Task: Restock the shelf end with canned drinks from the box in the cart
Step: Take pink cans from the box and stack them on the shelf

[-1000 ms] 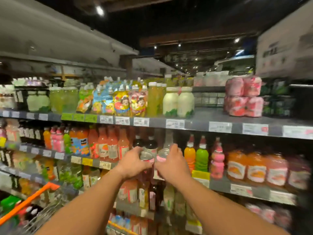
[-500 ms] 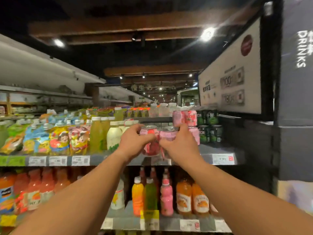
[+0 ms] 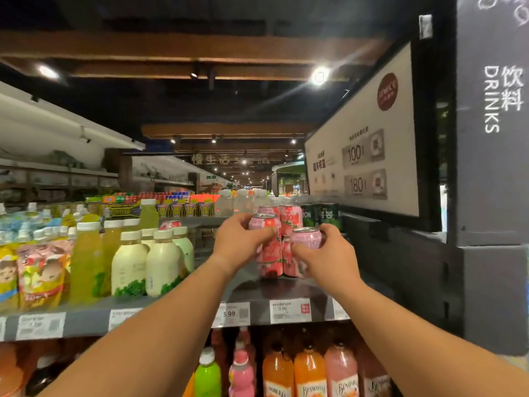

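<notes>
Each hand [image 3: 243, 247] [image 3: 326, 259] grips an upright pink can [image 3: 264, 224] [image 3: 306, 237].

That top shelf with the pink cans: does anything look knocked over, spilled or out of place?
One thing: a pink can seems to lie on its side behind the cream white-capped bottles, away from the upright stacked pink cans. No spill shows.

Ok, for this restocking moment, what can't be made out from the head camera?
- Cart and box: outside the head view, so remaining stock is unknown.
- Left hand grips a pink can; its fingers cover the label.
- Right hand grips another can, hiding whether it rests on the stacked cans.
- Price tags: small print too blurred.
</notes>
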Available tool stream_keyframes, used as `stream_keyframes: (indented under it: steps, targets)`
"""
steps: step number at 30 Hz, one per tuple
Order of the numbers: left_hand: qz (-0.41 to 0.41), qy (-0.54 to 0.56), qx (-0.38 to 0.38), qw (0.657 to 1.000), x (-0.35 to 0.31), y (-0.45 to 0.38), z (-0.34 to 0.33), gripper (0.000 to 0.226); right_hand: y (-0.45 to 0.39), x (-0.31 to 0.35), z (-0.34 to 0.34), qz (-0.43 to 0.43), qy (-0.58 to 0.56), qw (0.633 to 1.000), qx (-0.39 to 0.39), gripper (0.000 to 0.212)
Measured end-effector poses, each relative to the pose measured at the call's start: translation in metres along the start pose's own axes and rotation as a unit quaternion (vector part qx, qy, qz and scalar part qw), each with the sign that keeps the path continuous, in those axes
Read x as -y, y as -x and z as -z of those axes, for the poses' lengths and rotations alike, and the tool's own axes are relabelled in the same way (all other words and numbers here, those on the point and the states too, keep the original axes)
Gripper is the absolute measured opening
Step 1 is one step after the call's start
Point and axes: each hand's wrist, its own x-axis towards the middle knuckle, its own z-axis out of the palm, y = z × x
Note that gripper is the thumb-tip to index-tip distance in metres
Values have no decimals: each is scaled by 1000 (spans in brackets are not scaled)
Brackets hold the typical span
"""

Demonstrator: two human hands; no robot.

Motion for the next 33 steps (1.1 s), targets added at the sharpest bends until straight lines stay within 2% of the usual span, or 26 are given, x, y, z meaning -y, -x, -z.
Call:
stream_keyframes:
  steps: [4, 10, 13, 17, 23, 28, 33]
  targets:
    - [-3, 6, 9, 1000, 5, -36, -12, 33, -33, -4, -6, -28, -16, 999, 0, 79]
    - [-3, -19, -9, 1000, 20, -74, -22, 34, -74, -6, -24, -14, -6, 1000, -4, 75]
    - [18, -29, -12, 999, 27, -83, -25, 68, -91, -8, -35, -15, -3, 1000, 0, 76]
    - [19, -23, -25, 999, 36, -94, -29, 53, -110, -11, -47, 0, -30, 1000, -7, 68]
    - [20, -29, -43, 998, 48, -103, -36, 61, -125, -19, -63, 16, -24, 999, -17, 62]
    - [20, -29, -51, 998, 56, -107, -41, 51, -131, -34, -70, 3, -20, 1000, -11, 78]
    - [1, -37, -57, 998, 65, -104, -43, 48, -135, -40, -72, 5, -22, 1000, -6, 81]
